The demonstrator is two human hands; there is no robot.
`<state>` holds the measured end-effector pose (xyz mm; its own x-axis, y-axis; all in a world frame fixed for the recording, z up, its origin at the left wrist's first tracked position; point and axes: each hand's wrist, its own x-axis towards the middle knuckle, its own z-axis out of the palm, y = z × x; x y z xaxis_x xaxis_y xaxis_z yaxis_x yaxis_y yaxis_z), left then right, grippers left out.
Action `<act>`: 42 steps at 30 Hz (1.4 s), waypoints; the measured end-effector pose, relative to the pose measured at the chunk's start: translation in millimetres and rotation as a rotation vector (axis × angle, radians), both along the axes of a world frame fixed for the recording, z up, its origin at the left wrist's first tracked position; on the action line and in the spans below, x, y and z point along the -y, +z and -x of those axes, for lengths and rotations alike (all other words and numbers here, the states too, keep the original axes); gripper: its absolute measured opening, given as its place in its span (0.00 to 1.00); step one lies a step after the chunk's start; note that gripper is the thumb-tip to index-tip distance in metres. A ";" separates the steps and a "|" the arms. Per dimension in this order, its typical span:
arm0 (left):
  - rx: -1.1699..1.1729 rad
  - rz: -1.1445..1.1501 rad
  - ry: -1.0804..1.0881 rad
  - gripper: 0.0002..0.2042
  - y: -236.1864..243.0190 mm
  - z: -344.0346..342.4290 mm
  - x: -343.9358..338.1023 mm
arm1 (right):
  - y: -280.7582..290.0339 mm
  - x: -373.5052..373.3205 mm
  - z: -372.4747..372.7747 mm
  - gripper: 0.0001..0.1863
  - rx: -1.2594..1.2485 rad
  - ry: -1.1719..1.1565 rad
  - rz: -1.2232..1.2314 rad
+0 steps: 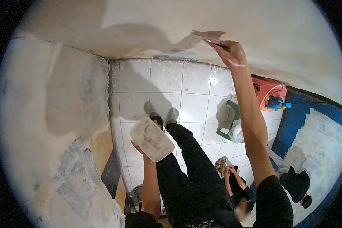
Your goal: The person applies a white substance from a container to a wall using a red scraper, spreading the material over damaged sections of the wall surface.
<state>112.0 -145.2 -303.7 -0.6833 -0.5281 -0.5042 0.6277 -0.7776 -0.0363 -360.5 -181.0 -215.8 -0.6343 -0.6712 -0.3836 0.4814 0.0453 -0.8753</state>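
Observation:
My right hand (228,51) is raised to the pale plastered wall (273,34) at the top of the view, its fingers closed on a flat putty knife (211,35) with whitish smears, whose blade is at or close to the wall surface. My left hand (140,147) grips a translucent white rectangular plastic tub (152,139) low in front of my legs; the tub has streaks of putty inside. White smears mark my right wrist.
A patched side wall (76,87) rises at left above the tiled floor (195,78). At right are a red plastic stool (268,86), blue tool (277,103), green stool (224,133), plastic bag (236,133) and blue-and-white patched surface (311,140). Two people (239,190) (294,182) are at lower right.

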 end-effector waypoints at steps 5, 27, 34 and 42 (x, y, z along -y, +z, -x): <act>0.017 0.000 0.082 0.54 13.0 -11.2 1.0 | 12.0 -1.9 -69.0 0.10 -0.185 0.147 -0.148; -0.039 -0.105 0.055 0.55 -3.1 -2.5 -15.5 | -38.6 8.7 -30.7 0.20 0.195 -0.243 0.048; -0.020 -0.086 0.070 0.56 5.2 7.0 -14.9 | -104.3 -16.1 -16.6 0.20 0.397 -0.403 0.118; -0.026 -0.097 0.049 0.54 1.8 4.7 -9.6 | -174.5 -33.8 46.8 0.19 -0.304 0.011 -0.033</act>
